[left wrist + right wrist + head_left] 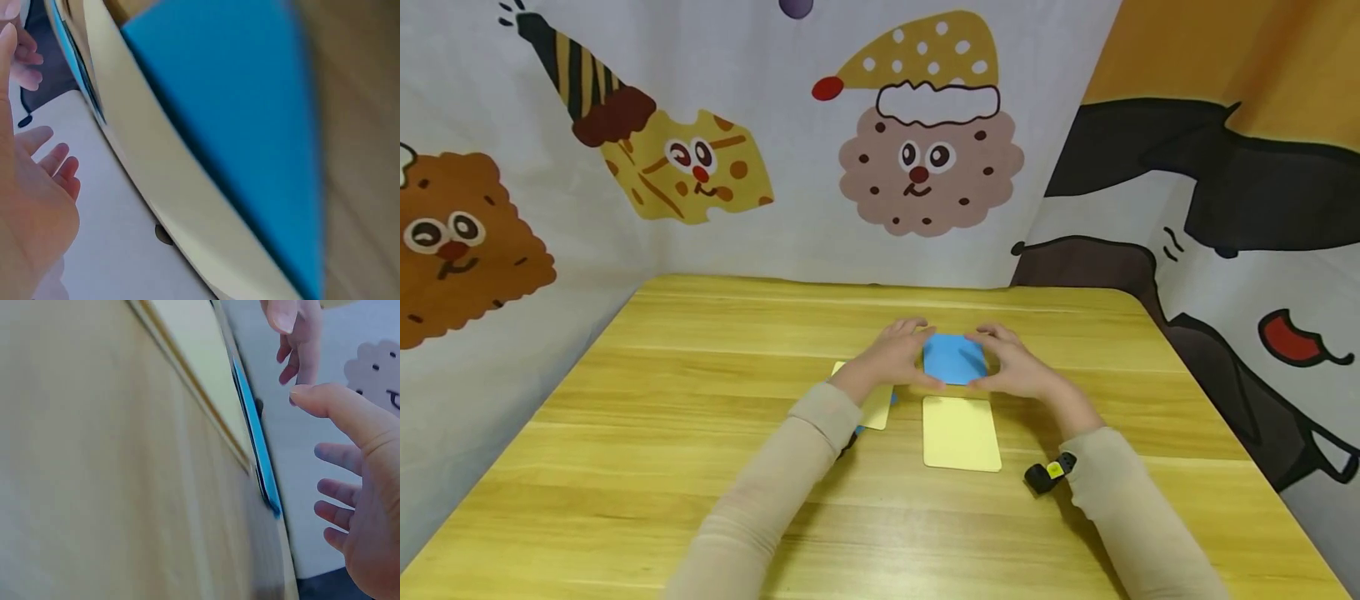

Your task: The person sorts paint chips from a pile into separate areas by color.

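A blue square sheet (955, 360) lies on the wooden table between two hands. My left hand (891, 357) is at its left edge and my right hand (1013, 364) at its right, thumbs and fingers spread apart. Both wrist views show the left hand (40, 206) and right hand (375, 494) with extended fingers above the table, gripping nothing. Nearer me is a pale yellow square sheet (961, 433). Another yellow sheet (878, 408), partly covered by my left forearm, has blue showing beneath it.
Black wrist-camera gear with a yellow patch (1055, 471) sits at the right sleeve. The wooden table (625, 450) extends to a printed cartoon curtain (790, 242) at the back and sides.
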A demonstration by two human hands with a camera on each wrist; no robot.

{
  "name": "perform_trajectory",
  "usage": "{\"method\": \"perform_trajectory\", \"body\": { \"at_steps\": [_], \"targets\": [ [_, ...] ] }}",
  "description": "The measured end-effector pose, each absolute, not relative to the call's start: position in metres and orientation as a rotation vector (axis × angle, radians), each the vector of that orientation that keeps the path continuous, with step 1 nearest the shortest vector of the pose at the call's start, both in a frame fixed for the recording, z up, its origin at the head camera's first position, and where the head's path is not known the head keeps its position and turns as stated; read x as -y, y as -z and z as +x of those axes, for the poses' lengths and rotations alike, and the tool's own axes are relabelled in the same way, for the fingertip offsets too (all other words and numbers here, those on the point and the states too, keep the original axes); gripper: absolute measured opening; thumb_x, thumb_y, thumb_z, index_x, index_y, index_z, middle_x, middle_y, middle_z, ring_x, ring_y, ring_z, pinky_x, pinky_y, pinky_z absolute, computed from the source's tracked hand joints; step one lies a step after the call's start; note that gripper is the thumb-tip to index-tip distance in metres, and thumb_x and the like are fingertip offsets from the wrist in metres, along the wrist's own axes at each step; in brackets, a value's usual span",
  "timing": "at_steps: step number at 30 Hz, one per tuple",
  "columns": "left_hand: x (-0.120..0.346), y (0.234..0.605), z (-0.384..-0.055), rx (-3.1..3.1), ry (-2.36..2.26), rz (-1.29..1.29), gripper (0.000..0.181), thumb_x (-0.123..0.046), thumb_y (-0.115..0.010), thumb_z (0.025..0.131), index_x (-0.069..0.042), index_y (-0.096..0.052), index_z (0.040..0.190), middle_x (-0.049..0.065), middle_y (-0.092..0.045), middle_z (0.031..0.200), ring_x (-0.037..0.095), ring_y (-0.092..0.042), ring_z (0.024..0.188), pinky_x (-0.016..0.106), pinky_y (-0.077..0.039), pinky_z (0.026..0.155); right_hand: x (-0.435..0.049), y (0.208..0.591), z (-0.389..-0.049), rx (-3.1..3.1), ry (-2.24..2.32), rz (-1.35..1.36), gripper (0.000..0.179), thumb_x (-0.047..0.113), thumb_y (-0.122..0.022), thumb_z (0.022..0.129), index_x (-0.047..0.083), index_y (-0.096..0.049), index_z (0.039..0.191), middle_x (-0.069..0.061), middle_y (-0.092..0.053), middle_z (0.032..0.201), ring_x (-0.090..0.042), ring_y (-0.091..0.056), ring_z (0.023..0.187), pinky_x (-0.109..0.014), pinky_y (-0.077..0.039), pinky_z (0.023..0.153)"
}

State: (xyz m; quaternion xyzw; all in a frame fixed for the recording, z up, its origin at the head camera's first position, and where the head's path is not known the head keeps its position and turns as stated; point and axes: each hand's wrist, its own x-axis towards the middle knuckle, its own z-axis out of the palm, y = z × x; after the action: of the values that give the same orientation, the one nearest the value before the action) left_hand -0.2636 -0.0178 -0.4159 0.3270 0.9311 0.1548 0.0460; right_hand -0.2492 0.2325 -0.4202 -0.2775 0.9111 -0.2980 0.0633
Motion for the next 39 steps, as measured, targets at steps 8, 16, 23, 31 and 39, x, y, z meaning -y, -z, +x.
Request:
{"method": "perform_trajectory", "body": {
  "at_steps": [8,16,23,31,39],
  "targets": [
    [0.043,0.412,-0.255,-2.802,-0.561,1.046,0.108,-0.068,-0.07,0.072,-0.01,-0.026,0.152,0.012,-0.023,0.153,0.03,-0.019,0.139,0.051,-0.016,0.111,-0.213,0.417,-0.231,-2.798,0.879,-0.912,0.085,0.036,-0.079,0.077,0.004,-0.039,0.145,-0.024,-0.025,0.147,-0.042,-0.023,0.131,-0.062,-0.031,0.098],
    [0.066,0.408,-0.245,-2.784,-0.59,1.093,0.109,-0.062,-0.076,0.07,-0.004,-0.03,0.15,0.013,-0.027,0.152,0.029,-0.023,0.137,0.05,-0.02,0.109,-0.189,0.411,-0.214,-2.804,0.889,-0.953,0.09,0.041,-0.08,0.076,0.01,-0.036,0.148,-0.02,-0.027,0.148,-0.04,-0.024,0.133,-0.063,-0.03,0.098],
    [0.082,0.408,-0.236,-2.751,-0.615,1.129,0.109,-0.057,-0.079,0.069,0.001,-0.031,0.148,0.017,-0.029,0.15,0.032,-0.022,0.137,0.053,-0.018,0.11,-0.17,0.411,-0.203,-2.812,0.89,-0.966,0.093,0.042,-0.079,0.076,0.007,-0.033,0.149,-0.022,-0.026,0.148,-0.041,-0.026,0.133,-0.062,-0.033,0.097],
    [0.104,0.41,-0.226,-2.774,-0.553,1.129,0.112,-0.06,-0.08,0.065,0.001,-0.033,0.147,0.016,-0.032,0.148,0.032,-0.026,0.136,0.052,-0.023,0.108,-0.149,0.409,-0.192,-2.859,0.899,-0.941,0.095,0.043,-0.082,0.074,0.008,-0.034,0.149,-0.023,-0.029,0.147,-0.043,-0.027,0.132,-0.064,-0.032,0.097],
    [0.125,0.413,-0.216,-2.736,-0.571,1.157,0.112,-0.059,-0.081,0.065,0.004,-0.034,0.145,0.018,-0.033,0.147,0.033,-0.026,0.135,0.055,-0.021,0.108,-0.133,0.414,-0.185,-2.879,0.847,-0.937,0.097,0.049,-0.08,0.073,0.01,-0.035,0.149,-0.022,-0.032,0.146,-0.041,-0.028,0.133,-0.063,-0.029,0.099]
  ]
}}
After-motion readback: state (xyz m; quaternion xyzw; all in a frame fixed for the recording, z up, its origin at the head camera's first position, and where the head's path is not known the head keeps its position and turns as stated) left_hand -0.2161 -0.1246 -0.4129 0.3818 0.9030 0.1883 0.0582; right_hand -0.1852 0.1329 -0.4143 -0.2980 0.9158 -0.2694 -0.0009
